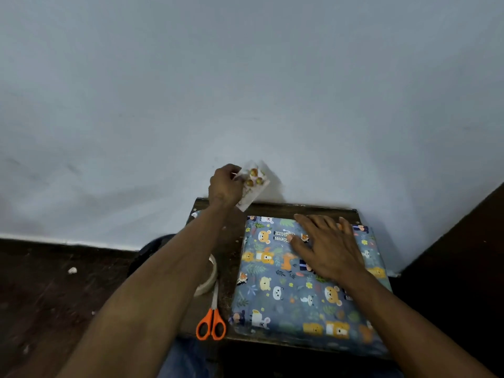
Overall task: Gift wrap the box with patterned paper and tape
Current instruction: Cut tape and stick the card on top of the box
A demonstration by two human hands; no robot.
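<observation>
The right hand (326, 248) is lying spread on the wrapped box (308, 285), steadying it; beyond the box's far-left corner, the left hand (225, 185) is pinching a small decorated card (255, 186).

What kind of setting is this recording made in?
Probably a plain room at home, not a workshop: a small dark wooden table pushed against a bare pale wall, with a wrapped box, orange scissors and a tape roll on it.

two bare forearms, no sleeves showing, blue denim trousers (185, 358) at the lap
</observation>
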